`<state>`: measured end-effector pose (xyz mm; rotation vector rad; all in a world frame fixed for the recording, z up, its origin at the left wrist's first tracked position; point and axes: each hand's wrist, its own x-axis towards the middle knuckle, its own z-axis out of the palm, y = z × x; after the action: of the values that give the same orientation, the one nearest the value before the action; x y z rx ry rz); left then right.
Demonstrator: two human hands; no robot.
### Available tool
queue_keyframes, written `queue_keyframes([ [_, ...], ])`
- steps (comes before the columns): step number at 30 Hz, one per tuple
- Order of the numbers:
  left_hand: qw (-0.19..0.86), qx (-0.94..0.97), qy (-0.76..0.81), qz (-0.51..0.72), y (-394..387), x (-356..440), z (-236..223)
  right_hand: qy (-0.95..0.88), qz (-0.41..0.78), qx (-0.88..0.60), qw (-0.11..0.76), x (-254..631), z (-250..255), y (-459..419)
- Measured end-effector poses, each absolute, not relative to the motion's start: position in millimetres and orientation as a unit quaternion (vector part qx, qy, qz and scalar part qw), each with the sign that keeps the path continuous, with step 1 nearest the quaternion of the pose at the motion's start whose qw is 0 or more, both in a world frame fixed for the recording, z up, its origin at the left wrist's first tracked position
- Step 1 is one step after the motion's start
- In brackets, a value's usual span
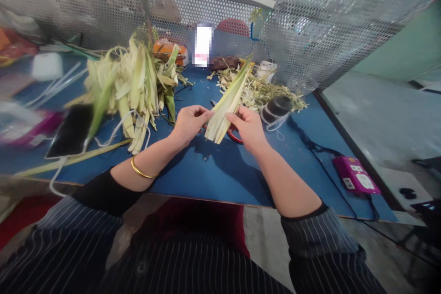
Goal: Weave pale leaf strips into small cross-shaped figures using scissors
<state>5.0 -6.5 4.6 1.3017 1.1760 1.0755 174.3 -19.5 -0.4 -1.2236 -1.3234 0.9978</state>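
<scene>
A pale green corn husk (223, 115) is stretched between my two hands above the blue table. My left hand (191, 124) pinches its left edge between thumb and fingers. On the other side, my right hand (248, 126) grips the right edge, thumb on top. The husk's narrow tip points away from me, its wide end toward me. Beneath it lie scissors with red handles (235, 137), mostly hidden by the husk and my hands. To the left is a large pile of husks (134, 78); a heap of shredded scraps (255, 92) lies beyond my right hand.
A black spool (276, 109) with white string stands right of my right hand. A phone (70, 131) with a white cable lies at left. A purple power strip (356, 174) and black cords sit at right. Perforated metal mesh (220, 14) borders the table's back; a lit screen (202, 46) stands there.
</scene>
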Motion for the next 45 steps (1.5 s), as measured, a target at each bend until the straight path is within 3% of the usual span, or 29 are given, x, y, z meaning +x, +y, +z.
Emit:
queue_keyframes([
  [2,0.513,0.542,0.482,0.459,-5.0,2.6,5.1,-0.540,0.418,-0.515,0.519,174.8,-0.6,-19.0],
  [11,0.691,0.420,0.413,0.419,2.9,-5.0,5.8,-0.498,0.378,-0.565,0.539,184.5,-12.2,-7.7],
  [25,0.598,0.469,0.460,0.458,8.0,-8.6,2.3,-0.561,0.334,-0.574,0.494,185.7,-15.2,-8.1],
  [31,0.607,0.461,0.447,0.469,8.1,-8.3,1.5,-0.572,0.320,-0.569,0.496,186.3,-17.2,-6.8],
  [36,0.613,0.483,0.500,0.375,12.7,-6.8,-4.0,-0.527,0.370,-0.563,0.517,182.3,-10.6,-10.0],
  [38,0.568,0.532,0.527,0.342,12.5,-6.9,-3.8,-0.528,0.372,-0.565,0.512,181.9,-10.0,-10.3],
  [42,0.354,0.641,0.518,0.443,4.6,-5.2,1.4,-0.567,0.337,-0.562,0.499,182.1,-12.8,-10.6],
  [45,0.360,0.682,0.483,0.415,-3.2,0.1,1.5,-0.597,0.304,-0.564,0.482,179.2,-13.7,-13.6],
])
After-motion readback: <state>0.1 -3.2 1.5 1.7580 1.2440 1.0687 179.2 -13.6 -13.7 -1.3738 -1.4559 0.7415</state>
